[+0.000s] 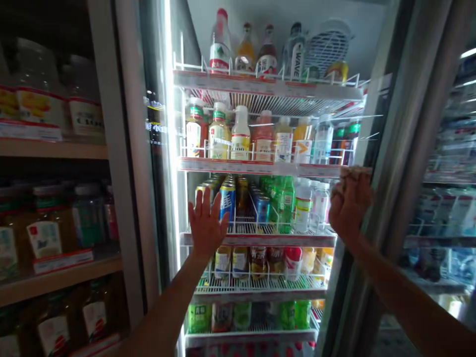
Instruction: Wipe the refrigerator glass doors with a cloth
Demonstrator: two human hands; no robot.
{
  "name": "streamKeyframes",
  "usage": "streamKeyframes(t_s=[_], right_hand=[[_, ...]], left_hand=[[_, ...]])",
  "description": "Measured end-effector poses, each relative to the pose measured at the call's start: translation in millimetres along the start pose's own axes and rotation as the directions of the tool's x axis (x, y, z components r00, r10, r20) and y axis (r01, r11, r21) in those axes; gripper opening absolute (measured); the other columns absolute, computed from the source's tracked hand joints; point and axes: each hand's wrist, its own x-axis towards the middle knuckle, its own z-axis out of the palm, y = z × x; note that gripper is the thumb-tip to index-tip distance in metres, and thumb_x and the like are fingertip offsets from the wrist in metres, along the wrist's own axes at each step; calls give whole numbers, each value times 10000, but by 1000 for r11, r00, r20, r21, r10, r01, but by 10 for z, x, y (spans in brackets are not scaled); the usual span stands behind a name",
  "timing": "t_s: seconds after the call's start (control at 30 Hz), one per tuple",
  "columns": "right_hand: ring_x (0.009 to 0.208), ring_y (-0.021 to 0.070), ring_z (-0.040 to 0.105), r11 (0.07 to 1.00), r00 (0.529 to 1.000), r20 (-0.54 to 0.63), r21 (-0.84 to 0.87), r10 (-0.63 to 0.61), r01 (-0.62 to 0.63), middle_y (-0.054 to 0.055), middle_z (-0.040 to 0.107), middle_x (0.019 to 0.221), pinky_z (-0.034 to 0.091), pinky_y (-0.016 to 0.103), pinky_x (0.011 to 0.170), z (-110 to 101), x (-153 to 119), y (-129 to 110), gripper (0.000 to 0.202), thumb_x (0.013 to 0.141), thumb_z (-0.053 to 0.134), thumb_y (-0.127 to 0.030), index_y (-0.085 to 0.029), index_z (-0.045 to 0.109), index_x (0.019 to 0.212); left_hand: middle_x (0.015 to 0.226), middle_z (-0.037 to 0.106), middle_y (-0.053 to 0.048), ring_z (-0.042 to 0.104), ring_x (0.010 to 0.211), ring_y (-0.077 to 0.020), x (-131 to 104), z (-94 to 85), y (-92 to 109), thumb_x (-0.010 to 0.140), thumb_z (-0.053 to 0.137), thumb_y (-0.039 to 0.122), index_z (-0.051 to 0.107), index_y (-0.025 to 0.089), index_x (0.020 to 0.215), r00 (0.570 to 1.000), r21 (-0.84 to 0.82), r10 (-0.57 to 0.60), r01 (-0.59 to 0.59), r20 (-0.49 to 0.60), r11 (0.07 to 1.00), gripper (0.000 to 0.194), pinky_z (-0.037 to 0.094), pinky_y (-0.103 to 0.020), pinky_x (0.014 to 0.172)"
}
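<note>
Two hands up, well apart! The left hand (206, 225) spreads its fingers wide, holding nothing, in front of the cans (227, 201); the right hand (347, 213) is bunched on a cloth (356, 172), up at the glass (375, 134), just beside the right-side frame (412, 148).

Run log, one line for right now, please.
left hand: spread open, empty, before shelves | right hand: holding cloth, near door frame | shelves: bottles, cans
</note>
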Motion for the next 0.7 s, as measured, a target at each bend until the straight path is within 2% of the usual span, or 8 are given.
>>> streamKeyframes(t_s=[0.07,0.17,0.23,0.3,0.4,0.5,0.6,0.7], right_hand=[[1358,314,291,983,982,67,56,-179,175,151,309,1473,273,591,1047,-14,-139,-239,481,859,432,-232,-194,422,1338],[1358,262,302,870,848,204,190,-489,456,48,361,1461,273,534,1080,-49,-405,-411,455,839,480,-223,-293,464,1288],[1347,265,316,920,906,167,119,-389,374,65,359,1460,272,530,1079,-48,-396,-260,439,843,475,-238,-278,476,1280],[1330,295,335,994,993,31,6,-111,111,133,351,1451,287,554,1050,-8,-218,-30,445,857,427,-245,-215,467,1299],[1332,334,319,993,986,-119,-9,114,-115,187,332,1444,293,596,1016,91,70,0,485,867,363,-230,-151,418,1343],[1359,305,285,992,993,12,43,-118,118,118,308,1475,280,558,1052,144,78,-440,491,863,408,-244,-224,403,1354],[1364,249,289,886,874,158,149,-460,439,26,383,1441,251,504,1102,138,27,-694,483,854,453,-256,-315,416,1332],[1356,268,298,966,965,54,56,-257,254,77,351,1455,263,522,1086,162,295,-361,484,860,426,-253,-254,415,1343]], left_hand=[[1522,191,-87,152,1410,-254,0,-1,-6,873,487,333,212,225,1444,1000,0,7,-7,-4,1000,643,110,-466,1148],[1522,193,-87,151,1411,-250,-1,-2,-13,866,502,330,215,220,1444,1000,4,24,-24,-18,1000,654,117,-459,1147],[1524,187,-84,145,1413,-246,-1,1,-14,864,506,326,216,219,1443,999,5,29,-29,-26,1000,657,116,-452,1148],[1526,180,-82,140,1414,-244,0,5,-14,864,505,321,213,216,1444,999,6,29,-29,-27,1000,657,108,-448,1149],[1528,174,-79,140,1414,-246,0,8,-14,863,506,317,210,215,1445,999,9,30,-30,-28,1000,660,101,-448,1150],[1528,171,-84,142,1414,-249,0,-2,-20,860,513,318,206,214,1446,999,19,39,-39,-21,999,669,106,-452,1147],[1528,169,-89,138,1414,-252,3,-21,-29,863,512,312,195,216,1448,999,22,44,-44,-9,999,672,120,-462,1143],[1530,161,-93,135,1415,-255,5,-34,-32,864,511,300,185,213,1450,999,25,49,-49,-2,998,676,131,-464,1142]])
